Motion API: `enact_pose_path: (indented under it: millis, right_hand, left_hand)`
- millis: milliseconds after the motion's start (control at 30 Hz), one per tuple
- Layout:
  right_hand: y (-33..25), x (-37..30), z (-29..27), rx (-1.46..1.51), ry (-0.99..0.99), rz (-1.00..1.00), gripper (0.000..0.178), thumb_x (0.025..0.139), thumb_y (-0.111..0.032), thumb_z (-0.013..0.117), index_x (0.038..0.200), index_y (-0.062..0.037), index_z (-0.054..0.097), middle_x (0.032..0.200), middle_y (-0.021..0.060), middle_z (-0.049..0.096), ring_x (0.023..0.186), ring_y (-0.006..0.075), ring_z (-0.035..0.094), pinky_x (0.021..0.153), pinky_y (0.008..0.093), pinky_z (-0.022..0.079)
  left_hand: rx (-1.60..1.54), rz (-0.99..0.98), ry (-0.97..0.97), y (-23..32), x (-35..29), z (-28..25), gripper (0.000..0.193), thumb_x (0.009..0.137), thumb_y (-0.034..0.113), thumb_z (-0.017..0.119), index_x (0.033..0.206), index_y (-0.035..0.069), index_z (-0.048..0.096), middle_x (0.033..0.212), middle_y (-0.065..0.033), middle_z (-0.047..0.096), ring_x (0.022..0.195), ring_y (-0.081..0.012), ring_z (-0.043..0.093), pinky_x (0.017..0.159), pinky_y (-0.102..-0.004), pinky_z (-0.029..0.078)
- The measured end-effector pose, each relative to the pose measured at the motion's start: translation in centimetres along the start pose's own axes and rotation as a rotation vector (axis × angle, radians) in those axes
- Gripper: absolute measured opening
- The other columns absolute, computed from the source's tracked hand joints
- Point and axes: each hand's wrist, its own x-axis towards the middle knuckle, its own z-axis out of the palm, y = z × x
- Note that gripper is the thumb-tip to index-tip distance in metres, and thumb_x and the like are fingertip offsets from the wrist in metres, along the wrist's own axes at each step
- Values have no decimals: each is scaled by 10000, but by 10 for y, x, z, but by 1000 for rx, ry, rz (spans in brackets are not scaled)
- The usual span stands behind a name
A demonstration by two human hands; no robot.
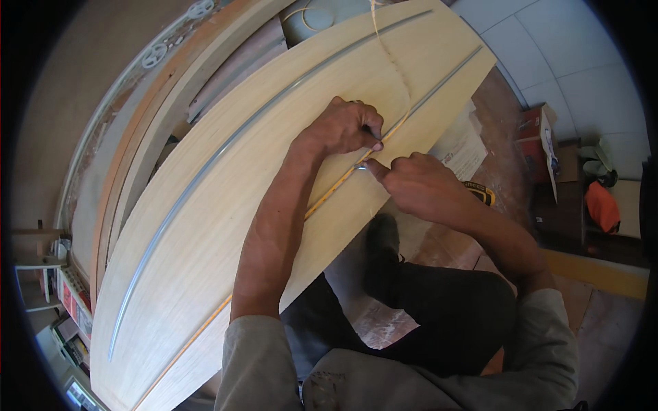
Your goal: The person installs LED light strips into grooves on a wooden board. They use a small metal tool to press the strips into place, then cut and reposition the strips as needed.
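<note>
A long pale wooden panel (pixel 274 154) lies slanting across the view, with two grey lines running along it. Over the nearer grey line (pixel 445 81) lies a narrow orange-yellow strip (pixel 334 190), which continues down to the panel's lower left end. Its loose end (pixel 394 61) rises in a wavy curve past the panel's top edge. My left hand (pixel 346 128) is closed, pinching the strip between thumb and fingertips. Just below it, my right hand (pixel 418 179) is closed with a fingertip against the strip. A small shiny bit shows under that fingertip; what it is, I cannot tell.
Long wooden boards (pixel 140 151) stand along the panel's left side. My bent knee (pixel 473 308) and dark shoe (pixel 382 240) are below its right edge. A red box (pixel 536 133) and an orange cloth-like item (pixel 602 205) sit at the right near a white tiled surface (pixel 569 58).
</note>
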Motion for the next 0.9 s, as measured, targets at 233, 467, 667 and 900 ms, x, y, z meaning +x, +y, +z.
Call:
enact_pose_path:
  millis: [233, 467, 667, 900]
  right_hand:
    - [9, 10, -3, 81, 160, -93, 151, 864, -104, 663, 887, -19, 786, 803, 160, 751, 766, 356, 766, 657, 475, 608]
    - [15, 9, 6, 127, 85, 18, 152, 859, -110, 663, 819, -19, 778, 873, 165, 774, 804, 354, 775, 681, 473, 625]
    - [16, -8, 29, 106, 233, 50, 166, 880, -111, 649, 816, 3, 752, 846, 196, 760, 810, 337, 782, 697, 460, 629]
    - [9, -3, 32, 112, 311, 21, 161, 876, -115, 650, 792, -21, 750, 831, 180, 760, 781, 335, 776, 672, 442, 620]
  left_hand:
    - [71, 91, 42, 7, 6, 0, 117, 821, 108, 848, 909, 67, 782, 931, -74, 767, 927, -246, 726, 826, -379, 567]
    - [34, 32, -45, 4, 3, -5, 267, 826, 27, 862, 1070, 58, 759, 1047, -72, 746, 1009, -238, 713, 906, -381, 575]
    - [53, -4, -48, 12, 4, -5, 277, 820, 28, 877, 1063, 58, 747, 1046, -82, 737, 1023, -239, 702, 927, -394, 574]
    - [34, 16, -42, 5, -1, -3, 271, 813, 16, 874, 1045, 54, 739, 1040, -74, 743, 1021, -243, 700, 927, -403, 568]
